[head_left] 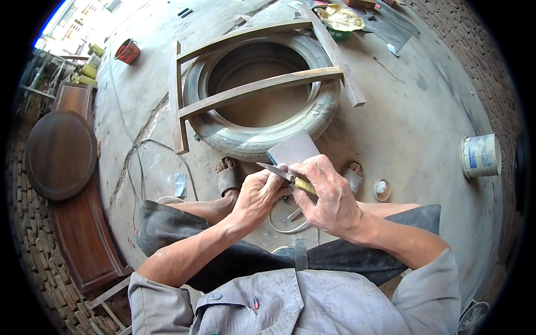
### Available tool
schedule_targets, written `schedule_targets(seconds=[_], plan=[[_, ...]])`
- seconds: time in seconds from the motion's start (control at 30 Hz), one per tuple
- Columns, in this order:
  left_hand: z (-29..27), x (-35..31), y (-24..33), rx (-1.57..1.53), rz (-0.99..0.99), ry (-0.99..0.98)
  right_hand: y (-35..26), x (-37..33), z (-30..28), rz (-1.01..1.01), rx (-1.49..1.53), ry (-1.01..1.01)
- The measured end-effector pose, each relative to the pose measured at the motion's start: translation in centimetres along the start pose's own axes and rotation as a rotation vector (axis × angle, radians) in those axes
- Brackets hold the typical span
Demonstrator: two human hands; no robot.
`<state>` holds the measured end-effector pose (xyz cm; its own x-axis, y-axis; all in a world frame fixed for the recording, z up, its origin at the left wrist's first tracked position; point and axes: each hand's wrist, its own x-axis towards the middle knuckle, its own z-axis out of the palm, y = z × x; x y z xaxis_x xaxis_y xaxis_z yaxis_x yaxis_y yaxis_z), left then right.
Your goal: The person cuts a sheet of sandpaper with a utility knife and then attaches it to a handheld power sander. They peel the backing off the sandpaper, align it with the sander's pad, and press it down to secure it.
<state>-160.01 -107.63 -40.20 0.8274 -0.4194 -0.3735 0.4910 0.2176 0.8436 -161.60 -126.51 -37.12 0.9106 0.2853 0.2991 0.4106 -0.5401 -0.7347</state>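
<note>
Over my lap, my right hand point(329, 196) is closed round the yellow handle of a knife point(303, 185). Its grey blade points left, across the thumb of my left hand point(257, 195). The left fingers are curled together close to the blade; what they pinch is hidden. Just beyond both hands is a flat grey-brown rectangular sheet point(295, 147) with a blue edge, perhaps sandpaper; whether a hand holds it I cannot tell. Farther off, a wooden frame point(262, 93) with two curved rails lies across a worn tyre point(245, 137) on the floor.
At left stand a dark wooden panel point(89, 240) and a round wooden top point(60, 155). A cable point(134, 149) runs over the concrete. A white bucket point(481, 156) lies tipped at right, near a small round container point(382, 190). A red bucket point(128, 51) stands far left.
</note>
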Motion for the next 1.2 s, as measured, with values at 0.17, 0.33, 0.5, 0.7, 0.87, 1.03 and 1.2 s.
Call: schedule_targets(seconds=[0.17,0.33,0.5,0.7,0.87,1.03,1.2], plan=[[-0.4,-0.1,-0.2,0.026,0.018,-0.007,-0.2,-0.2,0.2,0.011,0.011,-0.028],[-0.7,-0.3,0.3,0.149,-0.006,0.000,-0.4,-0.1,0.3,-0.012,0.035,-0.007],[-0.8,-0.1,1.3,0.220,-0.028,0.017,-0.3,1.9,-2.4,0.361,0.214,0.011],[-1.9,-0.1,2.6,0.212,-0.045,-0.104,4.3,3.0,-4.7,0.746,0.374,-0.226],[-2.7,-0.1,3.0,0.311,-0.086,-0.171,4.1,2.3,-4.3,0.859,0.702,-0.337],[-2.1,-0.2,3.7,0.403,-0.038,-0.135,4.0,2.4,-4.5,0.940,0.773,-0.313],[-1.8,-0.2,4.3,0.462,0.010,-0.143,5.2,2.0,-4.2,1.026,0.905,-0.272]])
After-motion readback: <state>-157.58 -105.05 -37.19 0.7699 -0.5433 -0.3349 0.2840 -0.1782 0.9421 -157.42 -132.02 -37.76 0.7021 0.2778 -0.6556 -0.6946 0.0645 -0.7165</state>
